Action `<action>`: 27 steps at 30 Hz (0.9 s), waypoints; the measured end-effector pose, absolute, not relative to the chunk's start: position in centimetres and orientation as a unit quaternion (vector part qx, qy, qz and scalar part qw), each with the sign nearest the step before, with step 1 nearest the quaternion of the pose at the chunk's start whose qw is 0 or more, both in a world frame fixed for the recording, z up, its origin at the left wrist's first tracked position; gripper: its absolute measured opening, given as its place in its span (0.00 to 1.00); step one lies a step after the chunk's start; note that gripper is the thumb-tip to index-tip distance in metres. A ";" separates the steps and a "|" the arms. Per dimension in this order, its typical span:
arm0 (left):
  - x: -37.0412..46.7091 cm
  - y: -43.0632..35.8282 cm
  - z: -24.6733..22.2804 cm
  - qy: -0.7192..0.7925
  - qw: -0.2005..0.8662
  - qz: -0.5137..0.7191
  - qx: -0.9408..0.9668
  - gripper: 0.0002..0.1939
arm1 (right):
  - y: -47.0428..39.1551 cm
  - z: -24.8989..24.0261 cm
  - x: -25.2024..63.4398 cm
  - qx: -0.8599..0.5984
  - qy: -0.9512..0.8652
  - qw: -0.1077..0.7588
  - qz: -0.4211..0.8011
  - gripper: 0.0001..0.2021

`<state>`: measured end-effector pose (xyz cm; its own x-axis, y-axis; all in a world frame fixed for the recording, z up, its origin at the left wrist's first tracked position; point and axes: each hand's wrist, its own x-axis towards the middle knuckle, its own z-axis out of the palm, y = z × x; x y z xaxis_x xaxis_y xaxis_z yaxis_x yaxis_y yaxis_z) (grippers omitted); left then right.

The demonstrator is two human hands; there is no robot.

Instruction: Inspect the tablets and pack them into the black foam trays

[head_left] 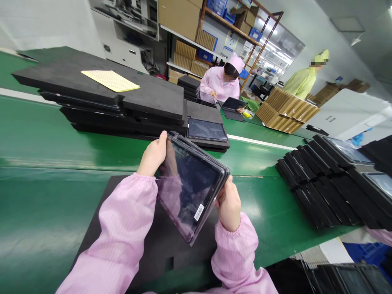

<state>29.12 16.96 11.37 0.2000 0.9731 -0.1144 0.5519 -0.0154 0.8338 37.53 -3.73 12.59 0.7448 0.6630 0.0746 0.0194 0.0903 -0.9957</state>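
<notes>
Between my hands I hold a small stack of tablets (191, 179), tilted, with glossy dark screens and a white label near one corner of the top one. My left hand (154, 154) grips the upper left edge, its thumb on the rim. At the right edge, my right hand (229, 203) is closed around the side, its fingers partly hidden behind the stack. Below the tablets lies a black foam sheet (174, 267) with a small notch, partly covered by my pink sleeves.
Stacked black foam trays (147, 96) with a yellow sticker sheet (110, 80) stand at the back left. A tablet in foam (206, 130) lies beside them. Tall stacks of black trays (321, 183) fill the right. A co-worker in pink (222, 79) sits across the green bench (45, 196).
</notes>
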 end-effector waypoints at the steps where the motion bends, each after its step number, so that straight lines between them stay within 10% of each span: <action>1: 29.0 17.0 11.4 0.575 0.402 0.269 0.660 0.31 | -3.8 12.6 37.5 -0.634 -0.270 0.686 0.235 0.35; 15: 29.9 16.1 10.9 0.454 0.457 0.552 0.530 0.27 | -5.5 13.3 39.2 -0.544 -0.428 0.529 0.491 0.50; 27: 29.6 15.4 10.6 0.265 0.455 0.568 0.632 0.31 | -5.7 14.3 39.9 -0.614 -0.560 0.323 0.452 0.20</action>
<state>29.57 15.44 10.62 0.2136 0.8521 0.4779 -0.1821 -0.4459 0.8764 39.87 -5.67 14.26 -0.0373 0.9804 -0.1935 0.3957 -0.1634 -0.9037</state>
